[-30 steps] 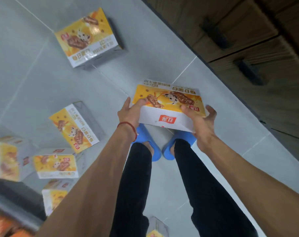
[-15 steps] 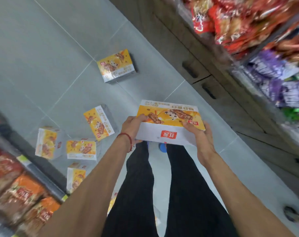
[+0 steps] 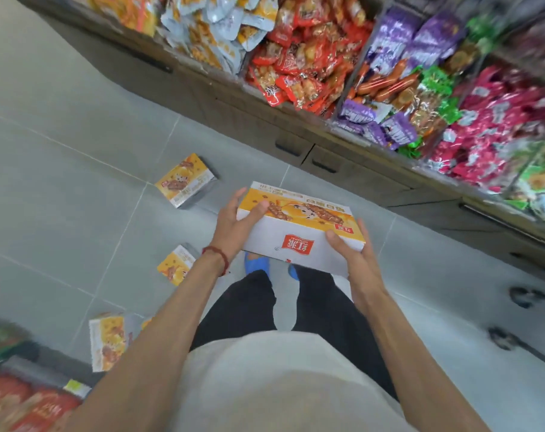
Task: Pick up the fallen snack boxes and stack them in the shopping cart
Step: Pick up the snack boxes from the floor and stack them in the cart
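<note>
In the head view the person has stood up since a second ago: bins of snack packets [image 3: 299,70] now fill the top, and the snack box [image 3: 299,226] stays clamped at waist height between the left hand [image 3: 233,226] and right hand [image 3: 355,260], one at each end. Other fallen boxes [image 3: 183,180] lie on the tiles [image 3: 62,213] to the left. No cart basket shows, only dark wheels [image 3: 520,296] at right, so the carry there is likely beginning.

Yellow-and-white snack box [image 3: 299,227], red logo facing the camera, held level between left hand [image 3: 233,227] and right hand [image 3: 357,260]. On the floor [image 3: 62,188] lie the far box [image 3: 185,180]; the middle box [image 3: 175,265], half hidden; the near box [image 3: 109,341].
</note>
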{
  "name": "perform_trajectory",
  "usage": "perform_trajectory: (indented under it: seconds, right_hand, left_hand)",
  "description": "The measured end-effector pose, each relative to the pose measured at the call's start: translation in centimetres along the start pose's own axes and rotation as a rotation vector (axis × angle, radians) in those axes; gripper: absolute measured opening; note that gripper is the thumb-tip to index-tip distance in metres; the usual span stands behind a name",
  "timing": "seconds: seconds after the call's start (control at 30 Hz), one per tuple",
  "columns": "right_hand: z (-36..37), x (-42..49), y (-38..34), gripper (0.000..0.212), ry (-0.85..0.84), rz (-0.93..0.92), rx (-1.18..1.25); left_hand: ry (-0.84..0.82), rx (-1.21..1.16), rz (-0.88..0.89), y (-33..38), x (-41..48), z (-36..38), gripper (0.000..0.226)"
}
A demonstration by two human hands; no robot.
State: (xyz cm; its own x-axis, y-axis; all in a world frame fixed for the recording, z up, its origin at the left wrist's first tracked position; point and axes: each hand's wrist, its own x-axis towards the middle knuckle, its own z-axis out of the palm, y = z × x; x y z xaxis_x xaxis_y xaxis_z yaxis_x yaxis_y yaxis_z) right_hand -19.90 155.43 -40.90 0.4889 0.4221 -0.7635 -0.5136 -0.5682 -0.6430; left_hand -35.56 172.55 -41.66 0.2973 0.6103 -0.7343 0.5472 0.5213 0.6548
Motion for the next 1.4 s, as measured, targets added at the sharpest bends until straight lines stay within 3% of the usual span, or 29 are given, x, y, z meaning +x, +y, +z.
perform_trajectory:
  seconds: [0.1,0.2,0.43,0.53,0.6,0.73,1.0,1.27,1.4]
  right_hand:
    - [-0.4,-2.9,0.1,0.082,0.073,-0.013,0.086]
    - [-1.1,-5.1,0.5,0.071,0.153,-0.034,0.177]
    - [-5.7,-8.4,3.4,0.085,0.316,-0.039,0.352]
    - [-8.8,-10.0,5.3,0.086,0.346,-0.063,0.358]
    - [-11.2,-11.3,6.8,0.084,0.372,-0.069,0.399]
    - [-16.8,-14.1,9.3,0.078,0.464,-0.064,0.53]
    - [-29.7,-17.9,14.5,0.076,0.616,-0.058,0.581]
    - [-42.7,-21.7,18.8,0.082,0.704,-0.121,0.625]
    - [-48.0,-22.4,20.5,0.07,0.787,-0.126,0.692]
  left_hand:
    - [-0.091,0.085,0.071,1.4,-1.2,0.2,0.073]
    - [-0.169,0.135,0.129,2.4,-2.7,0.8,0.06]
    - [-0.323,0.349,0.194,3.1,-5.0,5.5,0.084]
    - [-0.379,0.415,0.202,3.5,-6.7,9.2,0.076]
    - [-0.423,0.452,0.204,3.7,-7.9,12.2,0.07]
    - [-0.449,0.569,0.258,3.6,-10.5,19.2,0.095]
    - [-0.546,0.742,0.343,1.6,-17.2,34.3,0.075]
    - [-0.67,0.849,0.399,-0.1,-23.7,49.9,0.074]
    - [-0.707,0.949,0.506,-0.2,-26.2,57.3,0.082]
